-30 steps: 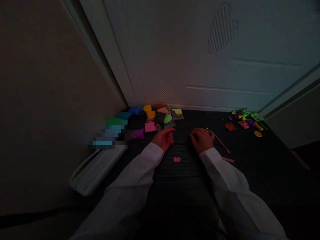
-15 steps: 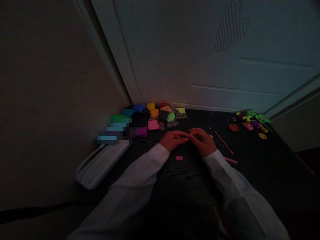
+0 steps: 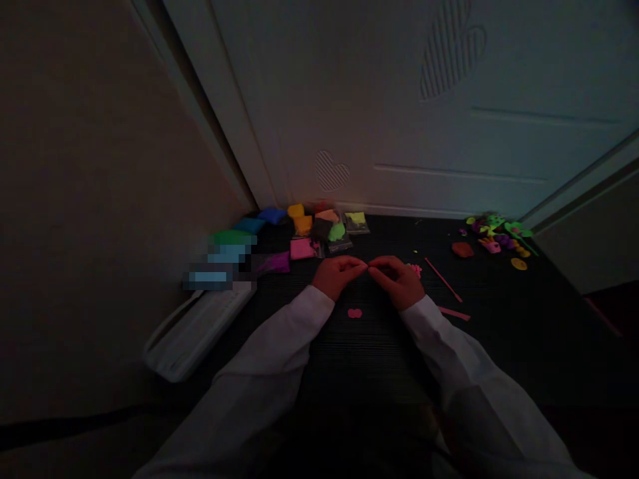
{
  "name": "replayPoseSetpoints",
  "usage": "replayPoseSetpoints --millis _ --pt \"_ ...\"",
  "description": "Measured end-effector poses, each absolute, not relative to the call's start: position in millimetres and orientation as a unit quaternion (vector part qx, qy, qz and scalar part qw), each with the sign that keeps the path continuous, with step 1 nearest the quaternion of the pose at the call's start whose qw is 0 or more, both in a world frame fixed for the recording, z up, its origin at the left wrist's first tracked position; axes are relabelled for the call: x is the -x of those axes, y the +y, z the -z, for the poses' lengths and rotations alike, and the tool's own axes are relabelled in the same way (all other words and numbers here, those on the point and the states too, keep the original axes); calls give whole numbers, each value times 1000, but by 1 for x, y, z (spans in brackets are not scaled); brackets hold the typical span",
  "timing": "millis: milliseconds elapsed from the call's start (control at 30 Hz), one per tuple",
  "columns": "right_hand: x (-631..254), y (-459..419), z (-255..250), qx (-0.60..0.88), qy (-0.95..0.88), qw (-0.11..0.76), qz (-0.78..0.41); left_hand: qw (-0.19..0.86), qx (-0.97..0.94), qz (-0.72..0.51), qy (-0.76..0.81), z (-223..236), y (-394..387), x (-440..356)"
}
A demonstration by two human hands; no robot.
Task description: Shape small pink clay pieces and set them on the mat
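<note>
My left hand and my right hand meet fingertip to fingertip above the dark table. Each has its thumb and fingers pinched together; whatever lies between the tips is too small and dim to make out. Just below them, a flat pink piece of clay made of joined rounds lies on the table. Partly behind my right hand sits a small bumpy pink clay piece. To the right of that hand are a thin pink modelling tool and a flat pink strip-like tool.
Bags of coloured clay, among them a pink bag and a purple bag, line the back left. A pale case lies at the left. Clay figures, a reddish-brown lump and a yellow disc lie at the right. A white panel rises behind.
The view has shifted slightly, moving everything a little left. My fingers have drawn closer together into tighter pinches, and more of the bumpy pink piece shows beside my right hand.
</note>
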State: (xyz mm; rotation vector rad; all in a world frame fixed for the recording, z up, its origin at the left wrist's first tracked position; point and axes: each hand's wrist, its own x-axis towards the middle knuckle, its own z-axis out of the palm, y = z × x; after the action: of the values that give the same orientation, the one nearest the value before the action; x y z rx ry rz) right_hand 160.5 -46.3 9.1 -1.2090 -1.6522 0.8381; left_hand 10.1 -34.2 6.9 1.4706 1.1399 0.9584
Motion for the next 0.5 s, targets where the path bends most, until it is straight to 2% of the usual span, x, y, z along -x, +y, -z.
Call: replayPoseSetpoints --millis 233,500 --pt "-157 -46 -11 503 -676 436 -315 486 -618 -397 474 -5 -33 -10" --pt "-159 -47 -11 493 -688 434 -310 534 -590 -393 461 -4 -33 -10"
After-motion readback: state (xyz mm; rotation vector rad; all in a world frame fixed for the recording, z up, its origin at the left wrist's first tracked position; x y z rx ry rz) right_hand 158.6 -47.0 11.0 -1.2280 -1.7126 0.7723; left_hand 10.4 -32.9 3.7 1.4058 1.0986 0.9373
